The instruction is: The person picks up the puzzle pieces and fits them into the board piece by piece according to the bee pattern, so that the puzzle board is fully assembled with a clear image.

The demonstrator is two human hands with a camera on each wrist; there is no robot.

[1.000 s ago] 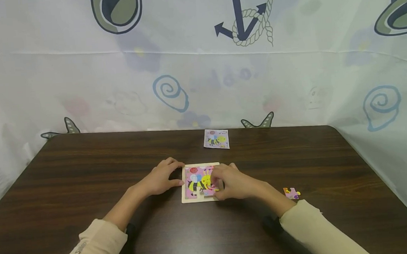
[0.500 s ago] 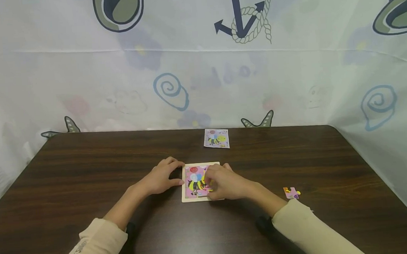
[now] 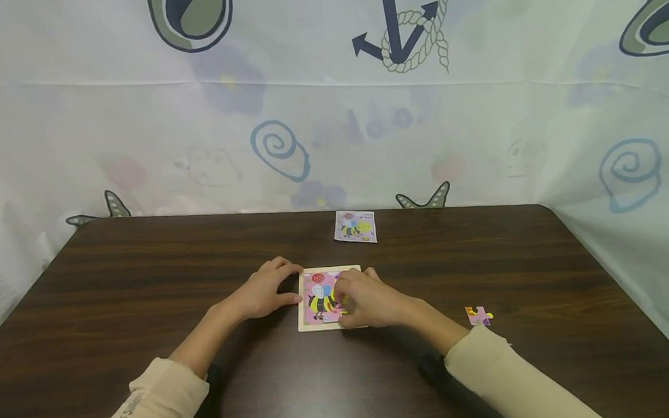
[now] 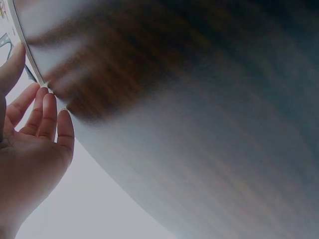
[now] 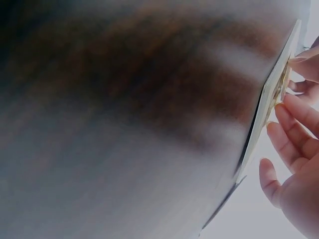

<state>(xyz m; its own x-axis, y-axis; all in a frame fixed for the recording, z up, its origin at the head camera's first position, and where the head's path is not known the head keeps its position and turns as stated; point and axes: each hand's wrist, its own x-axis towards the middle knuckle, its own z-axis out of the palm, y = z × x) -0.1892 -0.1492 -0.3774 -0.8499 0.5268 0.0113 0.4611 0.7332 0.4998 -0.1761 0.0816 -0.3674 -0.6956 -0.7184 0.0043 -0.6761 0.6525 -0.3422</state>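
In the head view a wooden jigsaw tray point(image 3: 301, 320) with a pale rim lies flat on the table. The bee picture point(image 3: 316, 303) in it is partly covered by my right hand point(image 3: 374, 301). That hand's thumb and fingers pinch a pink puzzle piece point(image 3: 332, 317) at the lower middle of the tray; how far down it sits is hidden. My left hand point(image 3: 261, 291) touches the tray's left side, thumb at mid-edge and fingertips at the upper corner. Its fingers are relaxed and extended in the left wrist view. Right of the right forearm lies one loose puzzle piece point(image 3: 479, 316).
A small bee picture card point(image 3: 355, 227) lies near the back edge of the dark wooden table point(image 3: 198, 243). A pale printed cloth point(image 3: 330, 145) hangs behind the table and along its sides.
My right hand has shifted slightly left with the puzzle piece, which now covers the gap seen low in the picture. My left hand stays at the tray's edge.
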